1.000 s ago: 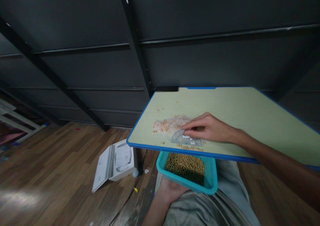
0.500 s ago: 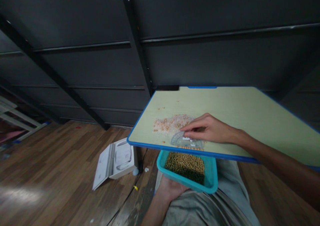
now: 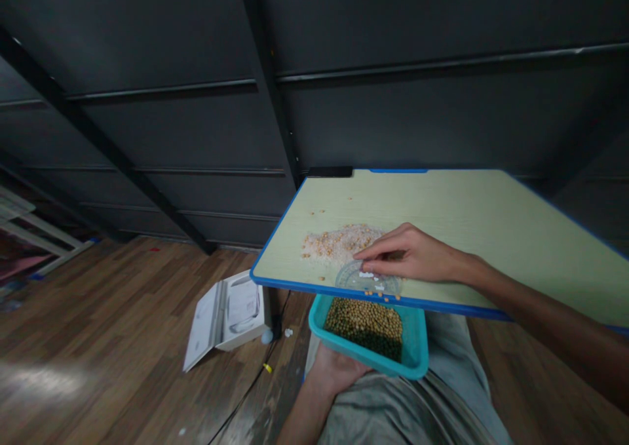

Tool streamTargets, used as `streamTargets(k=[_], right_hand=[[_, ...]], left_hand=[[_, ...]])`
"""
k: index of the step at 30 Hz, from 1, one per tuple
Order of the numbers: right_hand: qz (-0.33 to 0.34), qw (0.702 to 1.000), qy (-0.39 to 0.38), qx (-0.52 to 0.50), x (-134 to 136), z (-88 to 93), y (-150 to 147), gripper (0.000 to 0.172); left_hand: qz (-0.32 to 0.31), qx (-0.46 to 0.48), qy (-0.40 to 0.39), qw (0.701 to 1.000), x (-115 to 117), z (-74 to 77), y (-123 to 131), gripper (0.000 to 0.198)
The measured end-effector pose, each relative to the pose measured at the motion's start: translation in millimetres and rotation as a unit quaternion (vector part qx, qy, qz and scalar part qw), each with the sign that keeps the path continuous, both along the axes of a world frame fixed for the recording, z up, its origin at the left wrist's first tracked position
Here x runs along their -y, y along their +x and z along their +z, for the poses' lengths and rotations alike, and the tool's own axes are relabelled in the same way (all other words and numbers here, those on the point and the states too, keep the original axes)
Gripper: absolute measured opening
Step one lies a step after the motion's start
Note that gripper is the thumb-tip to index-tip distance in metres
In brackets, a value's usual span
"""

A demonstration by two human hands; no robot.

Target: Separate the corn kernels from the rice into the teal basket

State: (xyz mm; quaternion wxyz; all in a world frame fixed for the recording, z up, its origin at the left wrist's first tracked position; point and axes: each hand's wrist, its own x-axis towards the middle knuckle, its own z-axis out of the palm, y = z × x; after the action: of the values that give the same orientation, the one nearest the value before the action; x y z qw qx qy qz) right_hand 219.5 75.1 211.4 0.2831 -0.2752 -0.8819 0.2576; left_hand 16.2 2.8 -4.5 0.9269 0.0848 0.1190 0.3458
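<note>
My right hand (image 3: 410,251) is closed on a clear plastic protractor (image 3: 351,276), which lies flat near the table's front edge. Several soybeans (image 3: 381,294) sit along the protractor's straight side, right at the blue rim. Just beyond it spreads a pile of white rice grains mixed with soybeans (image 3: 341,240). Below the edge, my left hand (image 3: 339,368) grips a turquoise plastic basket (image 3: 420,340) from underneath; its fingers are partly hidden. Inside lie many soybeans (image 3: 371,317), with darker green ones toward the near side.
The pale green table (image 3: 457,202) has a blue rim. A black bar (image 3: 330,172) lies at its far left corner. On the wooden floor are an open white box (image 3: 240,307) and a black cable (image 3: 246,392). A dark panelled wall (image 3: 393,117) stands behind.
Some of the soybeans along the protractor's straight side have gone from the table edge, and the rest have shifted onto the rim above the basket. Both hands have hardly moved.
</note>
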Motion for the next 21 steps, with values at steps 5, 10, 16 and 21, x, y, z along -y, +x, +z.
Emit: streamTargets(k=[5,10,16,21], right_hand=[[0.001,1.0,-0.007,0.006,0.2,0.3,-0.3,0.027],[-0.002,1.0,0.006,0.009,-0.4,-0.9,0.1,0.027],[-0.015,0.999,0.044,0.012,-2.6,-1.8,-0.7,0.025],[-0.067,0.994,0.084,0.014,-7.3,-3.4,1.3,0.025]], left_hand=[[-0.003,-0.004,0.0,1.0,0.0,-0.9,-0.3,0.056],[-0.003,-0.003,-0.001,1.0,-0.5,0.0,0.3,0.056],[-0.001,-0.004,0.002,1.0,-0.2,3.1,0.6,0.054],[-0.004,-0.011,0.002,1.0,0.4,1.1,0.1,0.052]])
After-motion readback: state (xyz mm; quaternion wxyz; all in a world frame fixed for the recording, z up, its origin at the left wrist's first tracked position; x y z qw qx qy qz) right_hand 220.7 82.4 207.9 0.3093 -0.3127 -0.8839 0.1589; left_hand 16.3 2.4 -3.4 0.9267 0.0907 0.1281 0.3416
